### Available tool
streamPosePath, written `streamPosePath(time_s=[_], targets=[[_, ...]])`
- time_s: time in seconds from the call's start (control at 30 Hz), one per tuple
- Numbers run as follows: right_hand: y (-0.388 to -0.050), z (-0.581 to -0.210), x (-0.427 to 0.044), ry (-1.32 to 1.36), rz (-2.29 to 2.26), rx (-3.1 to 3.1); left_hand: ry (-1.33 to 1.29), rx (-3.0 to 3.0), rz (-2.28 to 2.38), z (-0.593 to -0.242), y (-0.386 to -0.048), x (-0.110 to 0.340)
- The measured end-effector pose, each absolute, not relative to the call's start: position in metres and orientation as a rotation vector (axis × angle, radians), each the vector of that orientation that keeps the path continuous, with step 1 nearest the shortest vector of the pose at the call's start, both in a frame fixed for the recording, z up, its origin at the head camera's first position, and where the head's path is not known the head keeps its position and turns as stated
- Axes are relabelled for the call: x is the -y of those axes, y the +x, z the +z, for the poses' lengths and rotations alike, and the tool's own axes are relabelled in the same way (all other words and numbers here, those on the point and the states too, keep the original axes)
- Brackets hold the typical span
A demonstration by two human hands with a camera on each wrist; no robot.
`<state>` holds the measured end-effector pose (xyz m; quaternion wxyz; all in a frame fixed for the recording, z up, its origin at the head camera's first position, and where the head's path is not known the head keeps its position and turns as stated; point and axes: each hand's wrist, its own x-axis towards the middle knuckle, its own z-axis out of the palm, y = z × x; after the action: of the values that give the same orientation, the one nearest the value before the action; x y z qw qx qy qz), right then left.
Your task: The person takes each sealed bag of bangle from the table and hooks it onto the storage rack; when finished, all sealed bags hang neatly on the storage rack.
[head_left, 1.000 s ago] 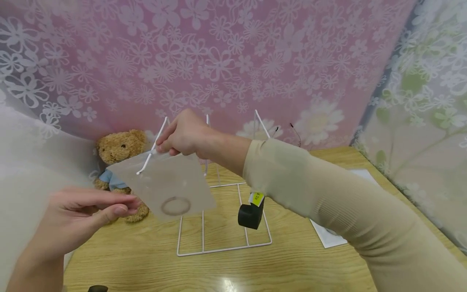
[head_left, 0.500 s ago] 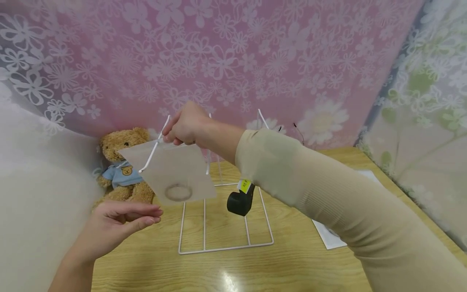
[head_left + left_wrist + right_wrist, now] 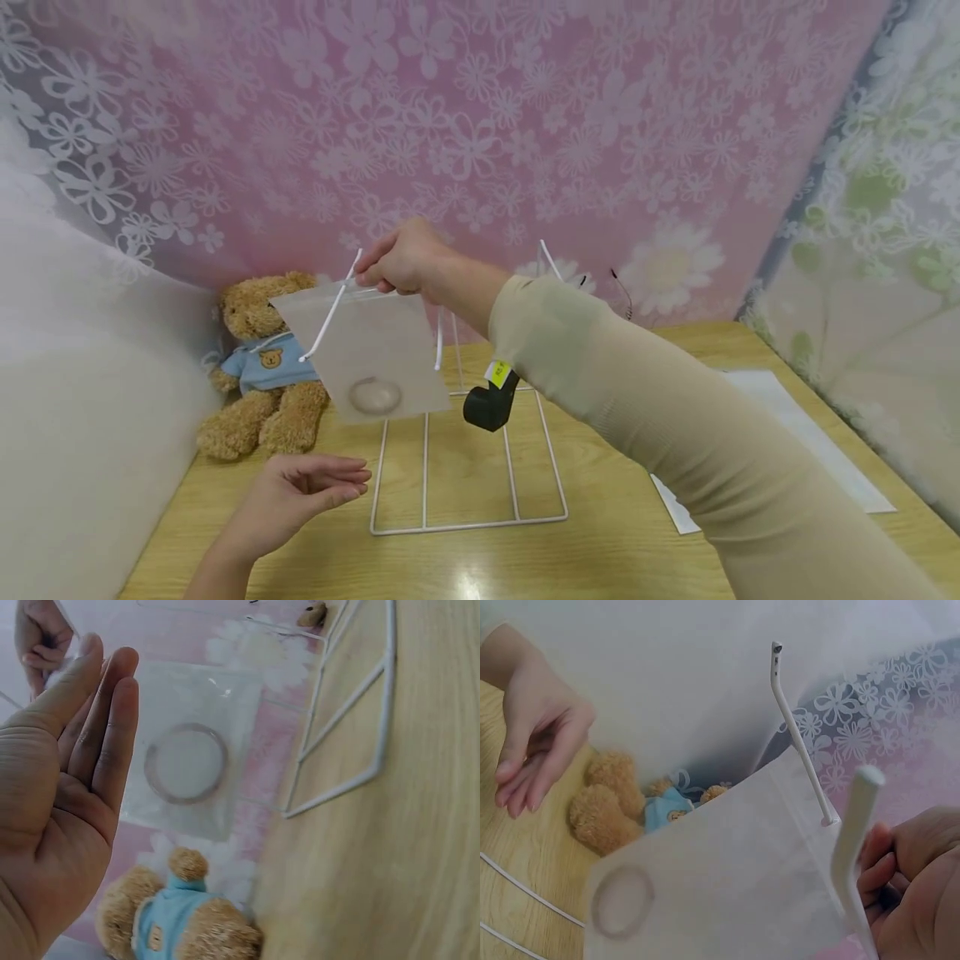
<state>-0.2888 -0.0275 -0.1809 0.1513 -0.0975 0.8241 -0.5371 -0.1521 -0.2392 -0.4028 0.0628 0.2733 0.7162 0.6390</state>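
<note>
A translucent bag (image 3: 375, 342) with a thin ring inside hangs at a white prong (image 3: 330, 312) of a wire rack (image 3: 468, 527). My right hand (image 3: 408, 257) pinches the bag's top edge beside that prong; in the right wrist view the bag (image 3: 720, 870) spreads below two prongs, with the right hand (image 3: 919, 885) at its edge. Below the bag, my left hand (image 3: 300, 500) holds nothing, fingers extended and thumb apart. The left wrist view shows the left hand (image 3: 67, 780) in front of the bag (image 3: 191, 697).
A teddy bear (image 3: 270, 367) in a blue shirt sits at the table's back left. A black object (image 3: 489, 407) with a yellow label is below the right forearm. White sheets (image 3: 810, 442) lie on the right, and dark-tipped thin wires (image 3: 621, 287) stand at the back.
My left hand has moved right and down, away from the teddy bear. The right hand keeps its pinch on the bag at the prong. The head view has shifted slightly.
</note>
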Motion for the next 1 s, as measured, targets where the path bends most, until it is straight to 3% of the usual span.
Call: streamPosePath(time_s=[0.67, 1.0], targets=[[-0.304, -0.181, 0.032, -0.25, -1.631, -2.409, 0.478, -2.083, 1.889, -0.469, -0.163, 0.223], [-0.311, -0.184, 0.036, -0.194, -1.599, -2.446, 0.504, -2.042, 1.87, -0.482, -0.161, 0.223]])
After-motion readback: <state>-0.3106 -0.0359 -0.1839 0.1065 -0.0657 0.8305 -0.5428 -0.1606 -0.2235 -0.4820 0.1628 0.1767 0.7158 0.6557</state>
